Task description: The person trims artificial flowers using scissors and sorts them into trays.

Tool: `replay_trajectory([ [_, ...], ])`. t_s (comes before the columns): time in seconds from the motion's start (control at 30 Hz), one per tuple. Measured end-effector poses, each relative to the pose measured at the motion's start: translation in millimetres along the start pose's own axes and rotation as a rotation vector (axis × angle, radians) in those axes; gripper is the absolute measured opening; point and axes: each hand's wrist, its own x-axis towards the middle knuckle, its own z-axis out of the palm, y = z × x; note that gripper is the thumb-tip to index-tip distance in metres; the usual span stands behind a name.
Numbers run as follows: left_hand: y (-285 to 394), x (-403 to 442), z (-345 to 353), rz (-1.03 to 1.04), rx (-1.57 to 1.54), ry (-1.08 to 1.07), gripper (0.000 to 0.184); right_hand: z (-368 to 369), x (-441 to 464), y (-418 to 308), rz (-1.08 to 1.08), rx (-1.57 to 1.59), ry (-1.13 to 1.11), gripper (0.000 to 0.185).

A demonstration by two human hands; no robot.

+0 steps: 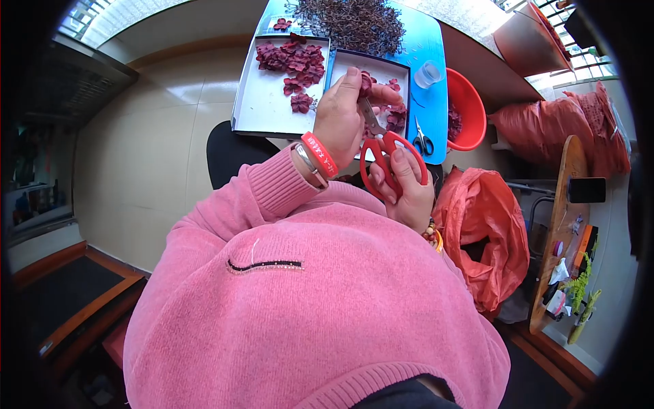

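Observation:
My left hand [340, 109] is closed, pinching a dark red artificial flower [366, 83] between thumb and fingers. In my right hand [412, 194] is a pair of red-handled scissors [390, 144], its blades pointing up toward the flower; the tips are partly hidden by my left hand. Below the hands' far side lie two shallow boxes. The left box [262, 116] holds a pile of dark red flowers [293, 61]. More flowers [396, 119] lie in the right box [381, 65], partly covered by my left hand.
A heap of dark thin stems [354, 26] covers the back of the blue table [432, 51]. A clear plastic cup [428, 73] and black scissors [423, 140] lie at its right. Beside it are a red bucket [473, 129] and an open red bag [484, 198].

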Motion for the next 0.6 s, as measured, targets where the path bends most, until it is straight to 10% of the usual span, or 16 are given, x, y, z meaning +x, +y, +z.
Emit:
replay_trajectory([
  [0.17,-7.4,5.3,8.8,0.023,0.13,0.126,0.037,5.4,1.6,8.1,-0.08,-0.07,0.12,0.035],
  [0.43,-18.0,17.0,-2.3,0.152,0.252,0.113,0.035,-18.2,33.5,23.4,-1.063,-1.163,0.006,0.028],
  [0.53,-12.0,15.4,5.0,0.177,0.212,0.029,0.034,-7.1,24.7,23.1,-0.822,-0.735,0.038,0.031],
  [0.6,-6.6,15.6,3.6,0.202,0.157,-0.156,0.033,0.5,8.1,3.8,-0.252,-0.229,0.003,0.029],
])
